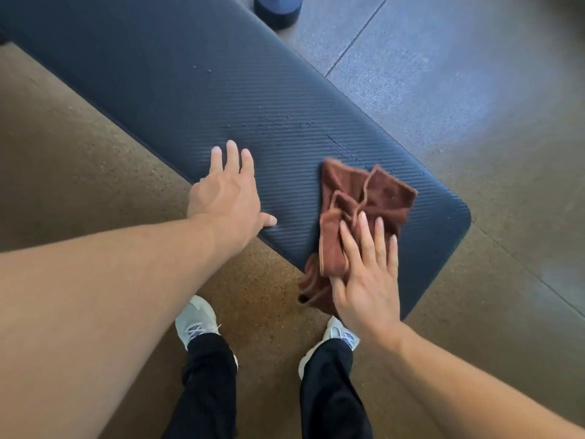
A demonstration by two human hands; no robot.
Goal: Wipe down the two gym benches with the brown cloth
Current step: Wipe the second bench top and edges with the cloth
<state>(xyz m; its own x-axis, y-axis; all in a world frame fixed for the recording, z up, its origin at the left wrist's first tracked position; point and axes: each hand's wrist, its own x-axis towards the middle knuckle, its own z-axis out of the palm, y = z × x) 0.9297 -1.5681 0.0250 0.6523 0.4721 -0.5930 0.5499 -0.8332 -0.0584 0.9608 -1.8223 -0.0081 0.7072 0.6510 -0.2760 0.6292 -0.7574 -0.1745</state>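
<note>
A dark ribbed gym bench pad (196, 90) runs diagonally from the upper left to its rounded end at the lower right. Small droplets dot its middle. The crumpled brown cloth (364, 198) lies on the pad near that end, one corner hanging over the near edge. My right hand (367, 277) rests flat on the cloth's near part, fingers spread and straight. My left hand (228, 194) lies flat on the pad's near edge, left of the cloth, fingers apart, holding nothing. Only one bench is in view.
A dark round dumbbell head (278, 9) sits on the floor beyond the bench's far side. Speckled rubber floor tiles (474, 90) surround the bench. My two feet in pale trainers (196, 321) stand close to the near edge.
</note>
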